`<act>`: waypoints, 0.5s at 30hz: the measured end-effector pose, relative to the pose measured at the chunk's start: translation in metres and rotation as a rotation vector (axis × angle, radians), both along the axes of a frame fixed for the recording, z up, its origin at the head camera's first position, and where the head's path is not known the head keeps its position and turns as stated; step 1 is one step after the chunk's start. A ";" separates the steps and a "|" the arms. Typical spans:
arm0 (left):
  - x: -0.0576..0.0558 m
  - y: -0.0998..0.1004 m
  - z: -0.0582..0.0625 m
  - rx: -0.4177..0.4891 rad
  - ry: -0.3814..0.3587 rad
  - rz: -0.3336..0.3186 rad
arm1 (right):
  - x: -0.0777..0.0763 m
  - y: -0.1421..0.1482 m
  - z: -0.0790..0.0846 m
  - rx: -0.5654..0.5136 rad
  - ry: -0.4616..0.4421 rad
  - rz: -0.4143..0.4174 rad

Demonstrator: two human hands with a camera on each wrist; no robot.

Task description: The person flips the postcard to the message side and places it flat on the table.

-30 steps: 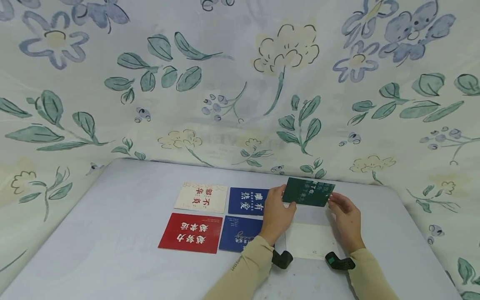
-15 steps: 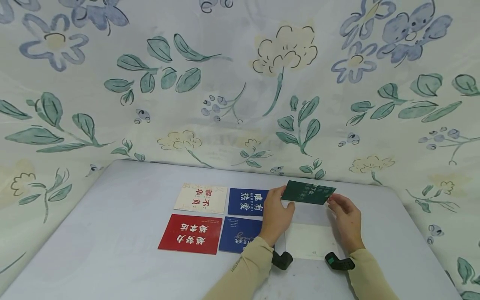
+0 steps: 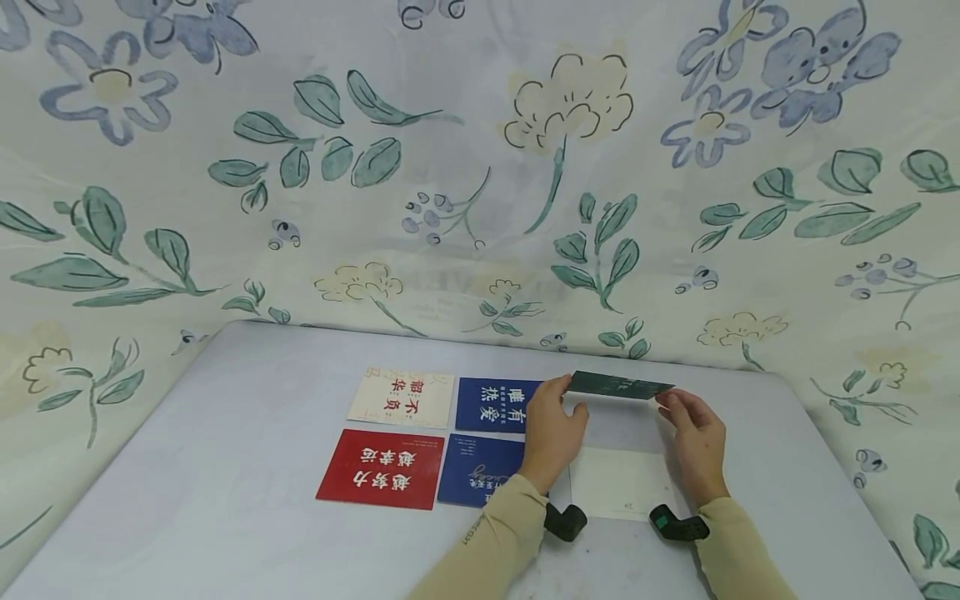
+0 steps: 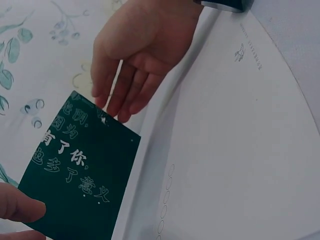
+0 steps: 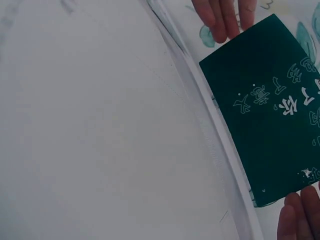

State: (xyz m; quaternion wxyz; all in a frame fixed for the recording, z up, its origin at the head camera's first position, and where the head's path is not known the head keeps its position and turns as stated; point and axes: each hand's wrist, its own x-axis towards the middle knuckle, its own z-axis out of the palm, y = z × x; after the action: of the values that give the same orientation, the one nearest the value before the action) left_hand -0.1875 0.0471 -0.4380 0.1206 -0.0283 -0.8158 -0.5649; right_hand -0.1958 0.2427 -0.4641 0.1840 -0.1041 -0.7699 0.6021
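Observation:
A dark green postcard [image 3: 621,387] with white and outlined Chinese characters is held raised over the table, tilted so that the head view catches it nearly edge-on. My left hand [image 3: 551,437] grips its left end, the thumb lying on the printed face in the left wrist view. At the opposite end my right hand [image 3: 699,446] holds the edge with its fingertips. Under and nearer than the raised card lies a pale card [image 3: 622,483] with small print and a row of ovals, partly covered by the right hand.
Left of my hands lie a cream card [image 3: 401,398], a red card [image 3: 381,468], an upper blue card [image 3: 491,404] and a lower blue card [image 3: 476,468]; my left arm overlaps the blue ones. A floral cloth [image 3: 450,183] hangs behind the table [image 3: 225,467].
The green postcard has tipped flatter, its printed face narrowing from fully readable to a thin strip in the head view. Both hands stay almost where they were; the other cards lie still.

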 end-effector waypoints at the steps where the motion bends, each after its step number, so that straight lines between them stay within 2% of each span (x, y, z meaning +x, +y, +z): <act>1: 0.000 0.000 0.000 0.002 0.003 0.000 | 0.000 0.000 0.000 -0.012 0.006 -0.003; 9: 0.002 -0.003 0.001 0.016 0.030 0.009 | -0.002 0.002 -0.001 -0.097 0.017 0.000; 15: 0.003 -0.004 0.000 0.038 -0.001 0.004 | -0.002 0.005 -0.004 -0.168 -0.015 0.000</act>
State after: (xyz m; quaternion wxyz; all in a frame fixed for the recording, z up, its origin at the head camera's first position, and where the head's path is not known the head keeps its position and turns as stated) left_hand -0.1845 0.0431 -0.4375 0.1219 -0.0240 -0.8052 -0.5799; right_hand -0.1982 0.2473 -0.4683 0.1689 -0.1236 -0.7181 0.6637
